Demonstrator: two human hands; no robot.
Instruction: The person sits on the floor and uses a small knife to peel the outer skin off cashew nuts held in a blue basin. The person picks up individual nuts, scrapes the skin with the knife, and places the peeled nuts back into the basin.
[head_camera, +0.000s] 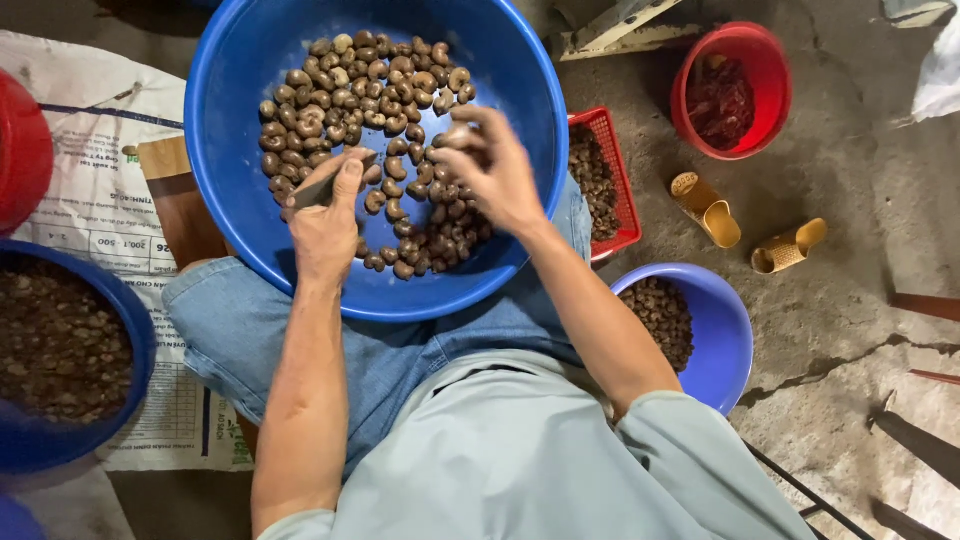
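A large blue basin (230, 60) rests on my lap, holding a pile of brown unshelled nuts (340, 100). My left hand (325, 230) lies inside the basin at its left side, closed around a small metal knife (318, 187) whose blade points up and left. My right hand (500, 175) reaches into the pile at the basin's right side, and its fingertips pinch one nut (455, 135). Both forearms run down to my light shirt at the bottom.
To the right are a red mesh crate (617, 225) of nuts, a smaller blue bowl (728, 335) with dark pieces, a red bucket (772, 70) and two yellow woven cups (705, 208). At the left stand another blue basin (142, 345) and a red container (25, 150), on a printed sack (90, 200).
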